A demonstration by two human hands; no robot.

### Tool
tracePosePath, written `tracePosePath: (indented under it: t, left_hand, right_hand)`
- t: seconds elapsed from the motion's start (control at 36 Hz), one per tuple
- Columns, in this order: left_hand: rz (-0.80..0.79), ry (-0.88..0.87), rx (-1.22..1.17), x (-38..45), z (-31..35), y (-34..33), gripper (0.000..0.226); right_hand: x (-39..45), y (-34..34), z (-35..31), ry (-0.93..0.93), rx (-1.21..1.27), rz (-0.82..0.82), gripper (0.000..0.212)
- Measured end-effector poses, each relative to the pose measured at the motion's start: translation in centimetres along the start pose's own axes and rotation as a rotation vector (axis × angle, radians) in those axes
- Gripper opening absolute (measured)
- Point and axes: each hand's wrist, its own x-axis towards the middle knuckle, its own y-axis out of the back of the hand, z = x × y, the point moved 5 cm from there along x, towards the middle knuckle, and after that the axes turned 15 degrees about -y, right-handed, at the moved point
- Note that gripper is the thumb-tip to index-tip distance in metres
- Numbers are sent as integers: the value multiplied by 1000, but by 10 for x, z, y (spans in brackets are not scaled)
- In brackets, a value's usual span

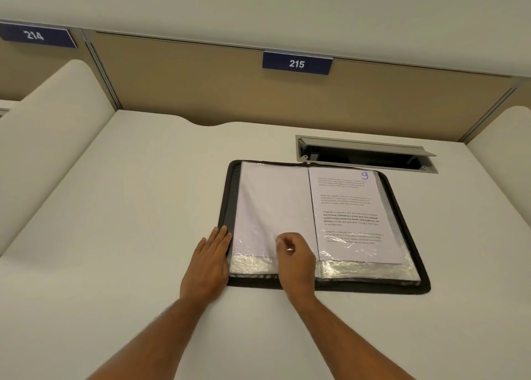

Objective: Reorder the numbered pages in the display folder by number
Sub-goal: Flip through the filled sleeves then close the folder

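Note:
A black zip display folder (413, 236) lies open on the white desk (143, 207). Its right sleeve holds a printed page (350, 216) with a blue handwritten 9 at the top corner. The left sleeve (270, 204) shows a blank white sheet back. My left hand (209, 262) lies flat with straight fingers on the folder's left border. My right hand (296, 259) rests on the lower part of the left sleeve with curled fingers that seem to pinch the plastic; what it pinches is hard to make out.
An open cable tray (367, 155) is set into the desk just behind the folder. A tan partition carries a blue label 215 (297, 63), with 214 (36, 36) at the far left. Cream side dividers (48, 138) flank the desk.

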Motion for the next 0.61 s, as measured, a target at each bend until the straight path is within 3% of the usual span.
tracePosePath:
  t: [0.19, 0.28, 0.47, 0.61]
  left_hand:
    - [1, -3, 0, 0, 1, 1, 70]
    - [-3, -3, 1, 0, 2, 2, 70]
    - [-5, -3, 5, 0, 5, 5, 70]
    - [6, 5, -8, 0, 7, 7, 70]
  right_hand:
    - [23, 61, 23, -360, 560, 118, 7]
    - [37, 90, 39, -405, 742, 198, 9]
    - [48, 152, 62, -512, 928, 453, 29]
    - [57, 189, 82, -553, 859, 675, 57]
